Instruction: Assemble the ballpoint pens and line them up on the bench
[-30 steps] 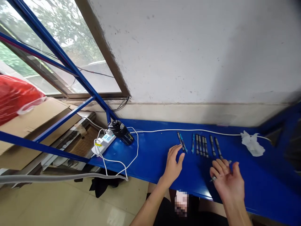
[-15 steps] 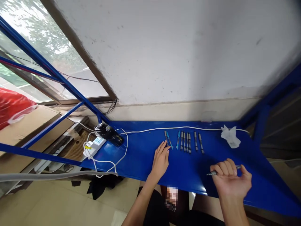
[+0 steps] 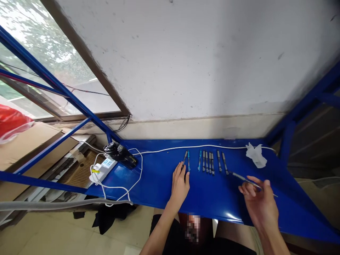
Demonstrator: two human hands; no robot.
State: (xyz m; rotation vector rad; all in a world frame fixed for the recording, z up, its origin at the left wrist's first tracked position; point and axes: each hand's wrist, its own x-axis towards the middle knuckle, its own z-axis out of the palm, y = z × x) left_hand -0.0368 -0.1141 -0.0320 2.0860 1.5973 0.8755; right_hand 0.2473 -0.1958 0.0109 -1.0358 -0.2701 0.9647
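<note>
My left hand (image 3: 180,182) lies palm down on the blue table, fingers stretched out, its fingertips touching the lower end of a grey-and-black pen (image 3: 185,156). Just right of that pen lies a bright blue pen (image 3: 188,161). My right hand (image 3: 261,203) is raised above the table and pinches a slim grey pen (image 3: 241,177) between thumb and fingers; its dark end points left, its thin tip right. Between my hands lie another blue pen (image 3: 199,161) and several grey-and-black pens (image 3: 210,163), roughly side by side, with two of them (image 3: 221,163) set apart on the right.
A crumpled white tissue (image 3: 256,156) lies at the back right. On the left are a black cylindrical device (image 3: 120,154), a white power strip (image 3: 103,169) and a looped white cable (image 3: 142,164). Blue frame bars (image 3: 288,141) rise at the table's ends, with a wall behind.
The pen in my right hand has swung round, and that hand has turned with fingers less curled. Under my left fingertips, the grey-and-black pen now slants the other way.
</note>
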